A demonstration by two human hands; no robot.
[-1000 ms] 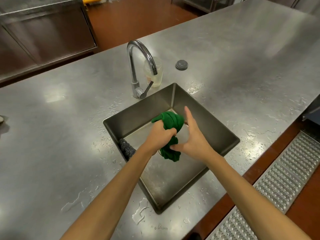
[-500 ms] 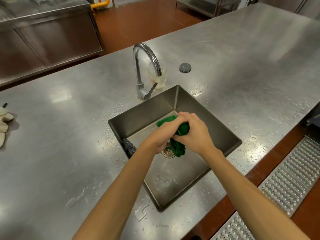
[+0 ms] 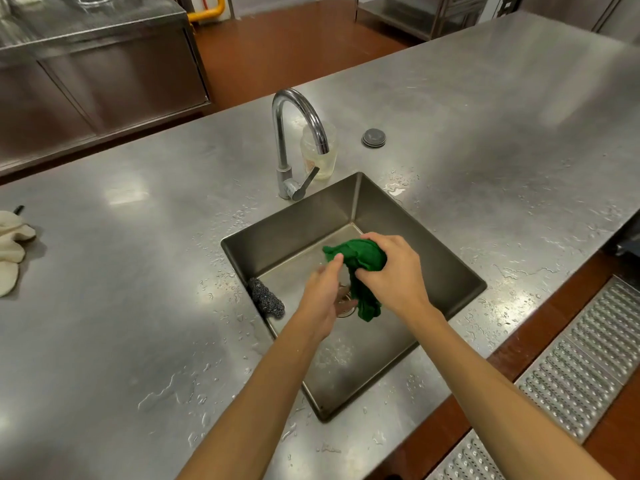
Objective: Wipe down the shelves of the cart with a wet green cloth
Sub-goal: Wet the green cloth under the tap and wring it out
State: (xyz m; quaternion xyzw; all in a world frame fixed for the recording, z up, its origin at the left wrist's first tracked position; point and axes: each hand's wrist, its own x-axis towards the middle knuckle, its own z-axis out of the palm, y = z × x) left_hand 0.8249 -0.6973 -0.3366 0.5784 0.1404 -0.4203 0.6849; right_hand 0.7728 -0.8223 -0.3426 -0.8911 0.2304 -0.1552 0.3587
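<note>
Head view. The right grip [image 3: 391,268], at frame centre, is clamped over the upper bunch of the green cloth [image 3: 356,258], fingers curled round it. The cloth's long axis runs downward from that fist. A twisted tail hangs toward the drain [image 3: 344,312], below and slightly left of the right grip. The left grip [image 3: 320,303] lies just left of the tail and is the nearer one to it, with its thumb touching the cloth's upper edge. Its fingers are blurred, so whether they pinch the cloth cannot be told. The cloth is soft, deep green and creased into folds. It is held above the floor of the sink [image 3: 294,233], a square steel basin. A coarse grey scouring pad [image 3: 266,299] rests against the basin's left wall. Behind stand a curved chrome tap [image 3: 282,140] and a cloudy jar [image 3: 320,157]. The brushed-steel tabletop [image 3: 138,271] is beaded with drops. Judged stage: wringing out. No cart is in view.
</note>
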